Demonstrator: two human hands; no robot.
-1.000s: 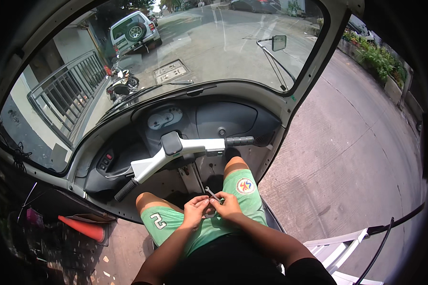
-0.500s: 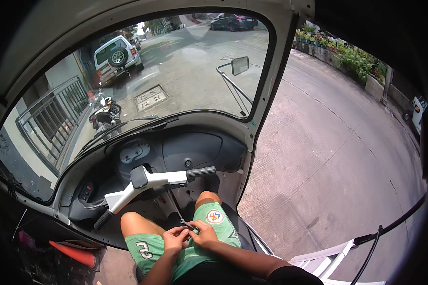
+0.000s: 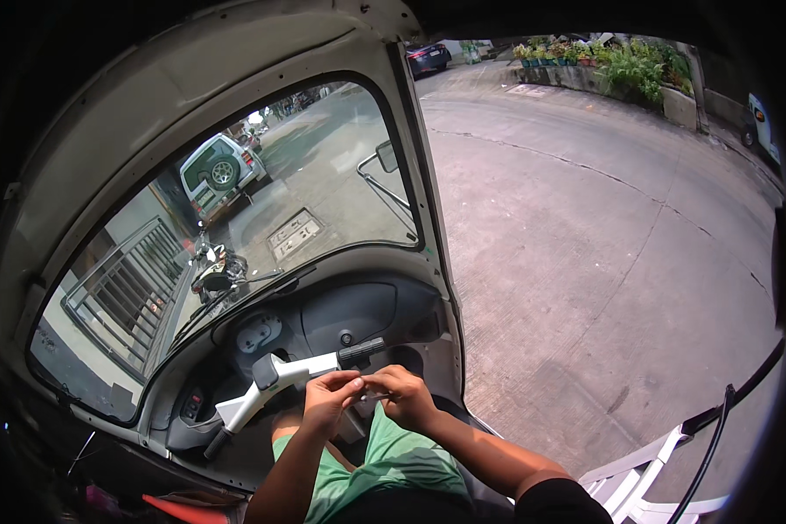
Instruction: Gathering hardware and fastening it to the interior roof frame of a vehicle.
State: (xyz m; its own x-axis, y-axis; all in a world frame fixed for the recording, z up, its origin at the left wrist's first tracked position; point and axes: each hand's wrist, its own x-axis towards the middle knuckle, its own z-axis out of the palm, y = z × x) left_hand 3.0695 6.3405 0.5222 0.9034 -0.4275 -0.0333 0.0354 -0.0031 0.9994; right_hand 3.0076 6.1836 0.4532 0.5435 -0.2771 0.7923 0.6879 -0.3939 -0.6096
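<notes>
My left hand [image 3: 328, 402] and my right hand [image 3: 405, 400] meet fingertip to fingertip above my lap, just behind the white handlebar [image 3: 299, 372]. A thin grey metal tool, apparently a small wrench [image 3: 374, 397], shows under the curled fingers of my right hand. Most of it is hidden. The thumb and fingers of my left hand are pinched together against the right fingertips; whatever lies between them is too small to tell. Close beyond the hands is the black right grip [image 3: 361, 351]. My green shorts [image 3: 406, 463] are below.
I sit in a small three-wheeled vehicle's cab, with a dark dashboard [image 3: 345, 306] and windshield ahead. An open side faces the concrete road [image 3: 568, 262]. An orange cone [image 3: 188, 510] lies at lower left. Outside stand a motorcycle [image 3: 218, 269] and a white car [image 3: 223, 175].
Both hands have risen from my lap toward the handlebar, still together. The view has swung right, bringing more road into sight. The metal tool is now less visible.
</notes>
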